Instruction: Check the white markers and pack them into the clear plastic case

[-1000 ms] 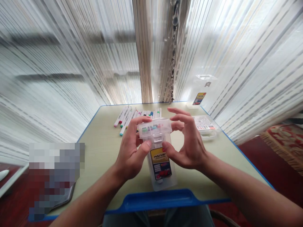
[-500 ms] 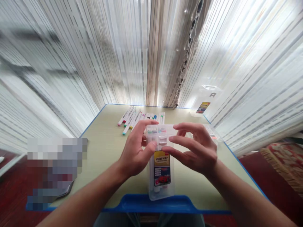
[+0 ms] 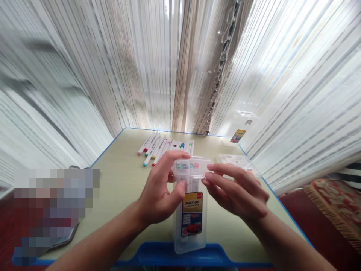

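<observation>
A clear plastic marker case (image 3: 191,222) with a yellow and black label stands upright near the table's front edge, with markers inside it. My left hand (image 3: 159,192) is wrapped round its upper left side, thumb pressed on the front. My right hand (image 3: 239,190) pinches the right end of the case's clear lid (image 3: 191,168), fingers together. A row of several loose markers (image 3: 163,146) lies on the table behind the case.
The pale green table (image 3: 124,180) has a blue rim and a blue tray lip (image 3: 158,254) at the front. A clear packet (image 3: 237,161) lies at the right; another labelled clear case (image 3: 239,131) leans on the striped curtain. A red rug (image 3: 332,199) lies at the right.
The lid has tipped and sits over the case's top, with my right fingers now pinching its right end. The view has tilted; my hands and the case appear lower in the picture.
</observation>
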Available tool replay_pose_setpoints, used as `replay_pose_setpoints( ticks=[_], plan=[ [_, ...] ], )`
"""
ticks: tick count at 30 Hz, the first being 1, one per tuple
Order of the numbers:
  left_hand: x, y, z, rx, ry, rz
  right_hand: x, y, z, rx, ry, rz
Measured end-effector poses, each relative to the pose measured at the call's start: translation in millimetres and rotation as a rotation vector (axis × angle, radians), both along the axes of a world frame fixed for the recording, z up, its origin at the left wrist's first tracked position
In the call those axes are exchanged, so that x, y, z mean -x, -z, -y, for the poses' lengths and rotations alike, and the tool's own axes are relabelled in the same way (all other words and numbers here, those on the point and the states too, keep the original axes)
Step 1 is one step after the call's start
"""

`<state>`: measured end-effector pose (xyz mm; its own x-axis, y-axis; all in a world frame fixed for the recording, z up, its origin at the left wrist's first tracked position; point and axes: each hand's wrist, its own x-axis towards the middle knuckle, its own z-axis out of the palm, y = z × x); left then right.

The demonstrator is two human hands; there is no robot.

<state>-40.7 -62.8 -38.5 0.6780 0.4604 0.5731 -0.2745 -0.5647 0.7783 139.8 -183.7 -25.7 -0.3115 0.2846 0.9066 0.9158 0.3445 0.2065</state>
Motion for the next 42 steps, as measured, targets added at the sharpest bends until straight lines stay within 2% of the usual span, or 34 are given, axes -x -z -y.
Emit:
replay_pose_setpoints(
  ticks=[2,4,7,9,12,16,19,22,27,32,36,42],
  plan=[
    [1,-1.8,1,-0.036,0.003,0.022,4,2.2,-3,0.028,-0.027,-0.135],
    [1,-3.4,2,-0.057,0.008,0.052,10,2.7,-5,0.089,-0.102,-0.368],
    [2,-4.8,3,-0.097,0.009,0.092,16,2.0,-8,0.254,-0.202,-0.728],
    [2,-5.3,4,-0.129,-0.003,0.108,18,2.0,-9,0.401,-0.236,-0.862],
    [2,-6.7,6,-0.188,-0.039,0.135,19,2.9,-7,0.577,-0.341,-0.95],
    [4,-10.8,9,-0.325,-0.094,0.189,21,2.8,-4,0.634,-0.472,-0.927],
    [5,-14.1,11,-0.441,-0.106,0.231,22,1.8,-3,0.563,-0.476,-0.828],
    [4,-14.6,13,-0.487,-0.112,0.255,23,1.9,-3,0.465,-0.466,-0.744],
    [2,-8.0,14,-0.469,-0.056,0.32,26,2.7,-2,0.367,-0.484,-0.674],
    [2,-3.9,22,-0.388,-0.086,0.342,31,2.3,4,0.33,-0.461,-0.633],
    [2,-6.1,23,-0.384,-0.113,0.3,32,1.0,5,0.334,-0.442,-0.652],
    [0,-6.6,16,-0.343,-0.085,0.266,31,-1.2,0,0.362,-0.433,-0.733]
  ],
)
